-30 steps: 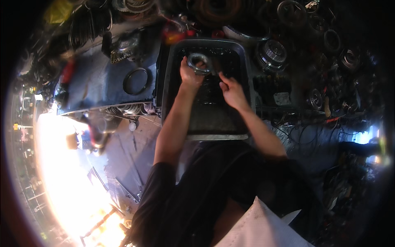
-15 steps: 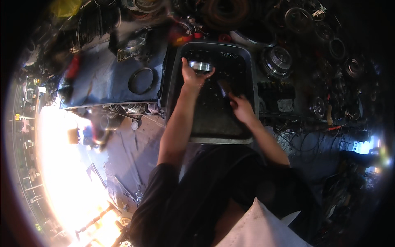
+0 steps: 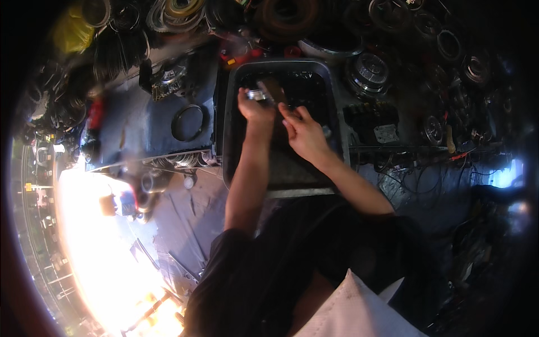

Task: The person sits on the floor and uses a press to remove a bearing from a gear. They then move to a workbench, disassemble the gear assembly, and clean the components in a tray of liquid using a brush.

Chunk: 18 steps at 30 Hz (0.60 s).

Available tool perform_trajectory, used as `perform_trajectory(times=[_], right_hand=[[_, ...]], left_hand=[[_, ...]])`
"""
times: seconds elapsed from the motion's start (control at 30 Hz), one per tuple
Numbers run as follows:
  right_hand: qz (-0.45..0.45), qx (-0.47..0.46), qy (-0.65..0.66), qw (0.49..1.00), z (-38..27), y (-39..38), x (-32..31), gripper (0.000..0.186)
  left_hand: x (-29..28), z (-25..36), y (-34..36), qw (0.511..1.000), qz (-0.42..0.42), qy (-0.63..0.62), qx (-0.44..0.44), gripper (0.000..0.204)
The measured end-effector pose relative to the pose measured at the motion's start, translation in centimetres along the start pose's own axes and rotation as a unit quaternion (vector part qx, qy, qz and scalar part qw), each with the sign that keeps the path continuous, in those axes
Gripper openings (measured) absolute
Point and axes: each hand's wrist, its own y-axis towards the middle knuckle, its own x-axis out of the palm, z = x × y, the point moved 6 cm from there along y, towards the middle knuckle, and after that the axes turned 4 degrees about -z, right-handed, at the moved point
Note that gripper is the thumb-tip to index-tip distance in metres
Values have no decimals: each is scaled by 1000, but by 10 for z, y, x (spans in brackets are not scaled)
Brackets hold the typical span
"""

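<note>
Over a black rectangular tub [image 3: 234,163], my left hand [image 3: 255,111] grips a shiny round metal part [image 3: 256,95]. It is partly hidden by my fingers and blurred. My right hand [image 3: 305,132] is closed round a flat brush [image 3: 272,91], whose brownish head reaches up to the right side of the metal part. Whether brush and part touch, I cannot tell. Dark liquid with a few glints seems to lie in the tub beneath both hands.
Left of the tub, a dark metal ring [image 3: 188,122] lies on a grey-blue bench [image 3: 151,132]. Beyond the tub's right edge stands a round metal drum-like part [image 3: 369,72]. Rings and machine parts crowd the back. Thin cables [image 3: 404,175] hang at the right.
My right hand has swung up and left, bringing the brush from the tub's right side to the metal part. The part has tilted and shifted slightly left in my left hand.
</note>
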Motion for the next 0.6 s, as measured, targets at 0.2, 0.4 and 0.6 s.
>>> perform_trajectory(times=[0.2, 0.4, 0.6], right_hand=[[65, 40, 197, 977, 44, 4, 2, 42], [-80, 315, 456, 829, 76, -18, 12, 46], [-99, 361, 489, 788, 69, -19, 6, 47]], left_hand=[[14, 12, -15, 989, -68, 122, 51, 38], [18, 17, -16, 942, -239, 189, -140, 58], [15, 29, -12, 776, -345, 524, 69, 45]])
